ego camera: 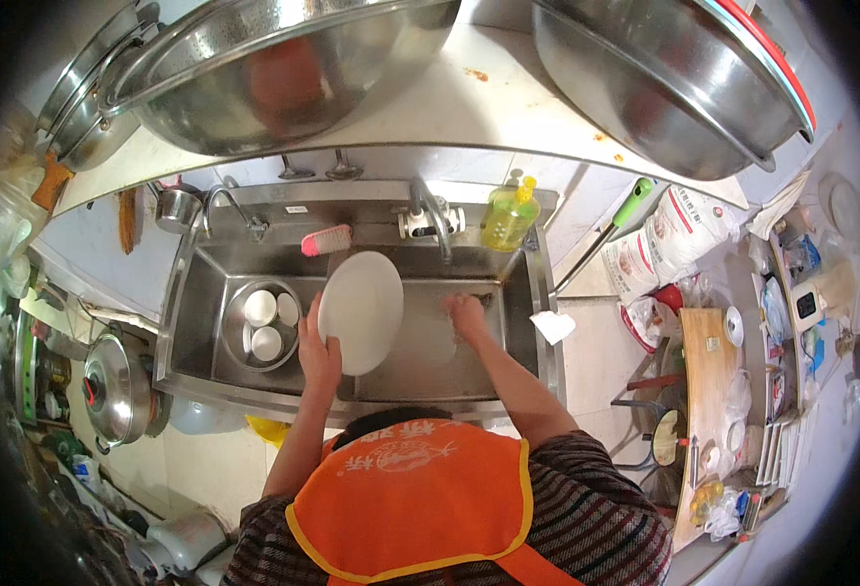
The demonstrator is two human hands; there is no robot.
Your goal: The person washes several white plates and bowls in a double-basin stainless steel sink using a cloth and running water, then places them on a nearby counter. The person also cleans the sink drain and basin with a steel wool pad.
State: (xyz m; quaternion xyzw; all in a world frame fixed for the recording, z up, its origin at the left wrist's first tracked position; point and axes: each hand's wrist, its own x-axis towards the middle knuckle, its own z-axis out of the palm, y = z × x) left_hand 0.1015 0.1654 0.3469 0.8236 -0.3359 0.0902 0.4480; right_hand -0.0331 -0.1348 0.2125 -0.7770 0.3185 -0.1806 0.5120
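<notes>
A large white oval plate (361, 313) is tilted over the divider of the double stainless steel sink (247, 390). My left hand (321, 359) grips its left edge, with the thumb at the lower rim. My right hand (466, 319) is low in the right basin, its fingers curled and slightly blurred. Close to it is a small dark item (484, 299), too unclear to name; whether the hand holds anything does not show. Inside the left basin, a round metal bowl (297, 344) contains several small white dishes (267, 343).
Behind the basins are a pink-and-white scrubbing brush (326, 240), a faucet (436, 220) and a yellow soap bottle (509, 220). Large steel basins (642, 80) sit on the shelf (488, 95) above. A green-handled tool (631, 205) leans at the right, near a white paper (553, 327).
</notes>
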